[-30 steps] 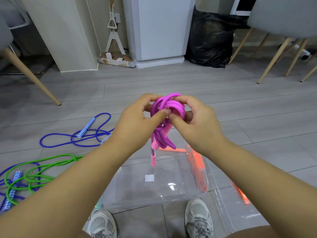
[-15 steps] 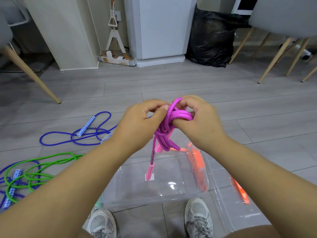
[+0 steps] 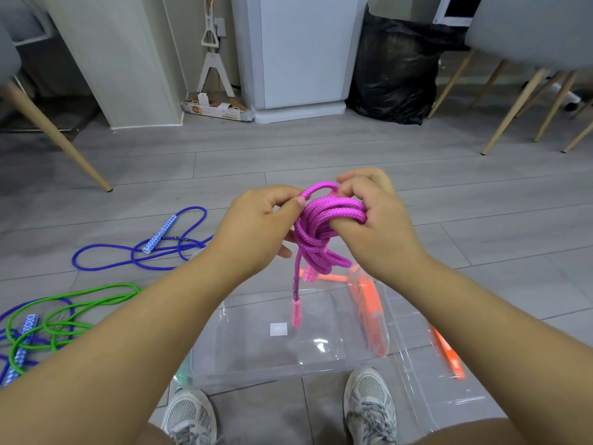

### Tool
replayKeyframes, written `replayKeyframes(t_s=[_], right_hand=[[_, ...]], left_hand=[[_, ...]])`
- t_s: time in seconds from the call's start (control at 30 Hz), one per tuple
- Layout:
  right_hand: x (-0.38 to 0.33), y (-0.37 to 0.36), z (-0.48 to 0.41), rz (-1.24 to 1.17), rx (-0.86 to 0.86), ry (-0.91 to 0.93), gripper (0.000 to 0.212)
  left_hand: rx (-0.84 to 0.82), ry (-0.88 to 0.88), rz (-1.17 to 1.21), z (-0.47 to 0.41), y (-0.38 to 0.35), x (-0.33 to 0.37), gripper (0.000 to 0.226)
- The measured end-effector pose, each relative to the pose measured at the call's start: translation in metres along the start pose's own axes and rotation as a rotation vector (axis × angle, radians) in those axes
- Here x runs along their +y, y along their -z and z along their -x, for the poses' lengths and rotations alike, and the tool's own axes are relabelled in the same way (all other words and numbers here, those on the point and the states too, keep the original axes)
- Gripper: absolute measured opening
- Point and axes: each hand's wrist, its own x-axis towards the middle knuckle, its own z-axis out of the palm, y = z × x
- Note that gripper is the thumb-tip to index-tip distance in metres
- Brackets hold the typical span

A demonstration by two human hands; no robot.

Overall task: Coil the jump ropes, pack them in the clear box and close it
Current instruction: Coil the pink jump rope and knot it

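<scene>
Head view: far left, a green rope (image 3: 73,303) and a blue rope (image 3: 134,252) lie loose on the floor, uncoiled. The left hand (image 3: 256,229) pinches a loop of the pink rope (image 3: 324,226); the right hand (image 3: 375,220) clamps its coil above the open clear box (image 3: 244,358), which looks empty.

Even indoor light, sharp focus, edges bowed, glare on clear box (image 3: 319,343).

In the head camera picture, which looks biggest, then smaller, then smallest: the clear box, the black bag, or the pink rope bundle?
1. clear box, though it sits nearest the camera, so its lead is unsure.
2. black bag, farther away.
3. pink rope bundle, gripped by the left hand and right hand.
</scene>
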Motion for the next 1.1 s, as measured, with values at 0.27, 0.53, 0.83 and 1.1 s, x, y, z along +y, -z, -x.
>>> replayKeyframes(t_s=[0.27, 0.53, 0.83, 1.1], right_hand=[[-0.002, 0.000, -0.003, -0.337, 0.177, -0.202, 0.020], [-0.009, 0.007, -0.008, -0.538, 0.296, -0.384, 0.015], [0.008, 0.012, -0.013, -0.562, 0.347, -0.468, 0.019], [0.049, 0.024, -0.006, -0.339, 0.288, -0.630, 0.024]], left_hand=[[0.042, 0.084, -0.051, -0.011, 0.003, -0.015, 0.017], [0.000, 0.016, -0.150, -0.003, 0.002, -0.033, 0.024], [-0.244, -0.016, -0.659, 0.000, 0.006, -0.054, 0.021], [-0.397, 0.062, -0.806, 0.000, 0.041, -0.070, 0.031]])
